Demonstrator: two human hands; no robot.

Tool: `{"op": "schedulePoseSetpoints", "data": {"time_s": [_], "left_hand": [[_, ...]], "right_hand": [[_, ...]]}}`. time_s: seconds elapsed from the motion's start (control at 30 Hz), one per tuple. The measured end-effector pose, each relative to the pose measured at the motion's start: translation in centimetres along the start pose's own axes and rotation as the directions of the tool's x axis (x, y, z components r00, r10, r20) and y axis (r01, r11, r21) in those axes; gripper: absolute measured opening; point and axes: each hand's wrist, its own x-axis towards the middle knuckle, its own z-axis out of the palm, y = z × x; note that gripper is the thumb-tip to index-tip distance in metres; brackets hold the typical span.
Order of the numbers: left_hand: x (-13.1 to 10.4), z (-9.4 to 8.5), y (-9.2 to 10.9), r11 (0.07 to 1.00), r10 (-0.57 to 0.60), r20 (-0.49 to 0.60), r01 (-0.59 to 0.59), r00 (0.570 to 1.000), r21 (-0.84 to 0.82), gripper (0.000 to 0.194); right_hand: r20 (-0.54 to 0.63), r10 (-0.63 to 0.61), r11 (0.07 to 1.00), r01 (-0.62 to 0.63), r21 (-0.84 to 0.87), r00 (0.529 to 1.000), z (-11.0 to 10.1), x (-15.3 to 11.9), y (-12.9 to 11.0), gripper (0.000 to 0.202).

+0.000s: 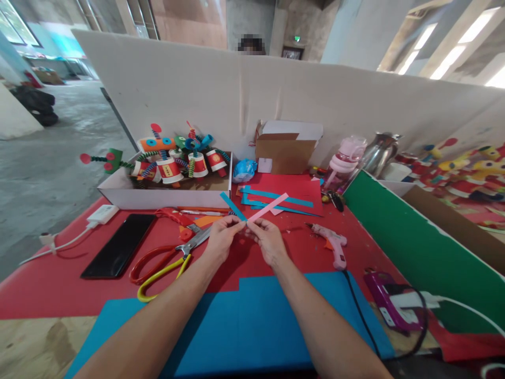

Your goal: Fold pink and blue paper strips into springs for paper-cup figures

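Note:
A blue paper strip (pixel 233 207) and a pink paper strip (pixel 272 205) form a V in front of me, their lower ends meeting at my fingertips. My left hand (pixel 223 239) pinches the blue strip near that end. With thumb and finger, my right hand (pixel 269 239) grips the pink one close to the same point. Fingers hide whether the ends are joined. Left of my hands lie large scissors (pixel 163 266) with red and yellow handles. To the right rests a pink hot glue gun (pixel 333 245). More blue strips (pixel 284 198) lie behind.
A white box (pixel 165 199) of paper-cup figures stands back left, beside blue tape (pixel 244 171). A phone (pixel 120 246) lies left. At right are a green box (pixel 418 247), pink bottle (pixel 345 160), and purple power strip (pixel 390 300) with cables. A person's head shows above the white partition (pixel 177 89).

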Motion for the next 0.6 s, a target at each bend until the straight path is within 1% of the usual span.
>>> {"op": "schedulePoseSetpoints", "data": {"time_s": [0.1, 0.17, 0.27, 0.43, 0.6], "left_hand": [[-0.1, 0.0, 0.0, 0.999, -0.035, 0.058, 0.035, 0.998, 0.006, 0.03], [-0.1, 0.1, -0.1, 0.999, -0.038, 0.066, 0.039, 0.997, -0.006, 0.03], [-0.1, 0.1, -0.2, 0.999, -0.039, 0.039, 0.04, 0.998, -0.015, 0.032], [0.1, 0.1, 0.2, 0.995, -0.077, 0.014, 0.078, 0.997, -0.058, 0.032], [0.8, -0.2, 0.8, 0.987, -0.046, -0.07, 0.034, 0.996, -0.16, 0.032]], "right_hand": [[-0.036, -0.045, 0.996, 0.042, -0.08, 0.998, -0.1, 0.1, -0.2, 0.029], [-0.049, -0.068, 0.99, 0.061, -0.126, 0.997, -0.1, 0.1, -0.3, 0.028], [-0.031, -0.063, 0.983, 0.057, -0.173, 0.997, -0.3, 0.0, -0.5, 0.028], [-0.005, -0.026, 0.974, 0.024, -0.225, 1.0, -0.8, 0.1, -1.1, 0.027], [0.005, -0.008, 0.964, 0.009, -0.265, 1.0, -1.1, 0.4, -1.4, 0.025]]}}
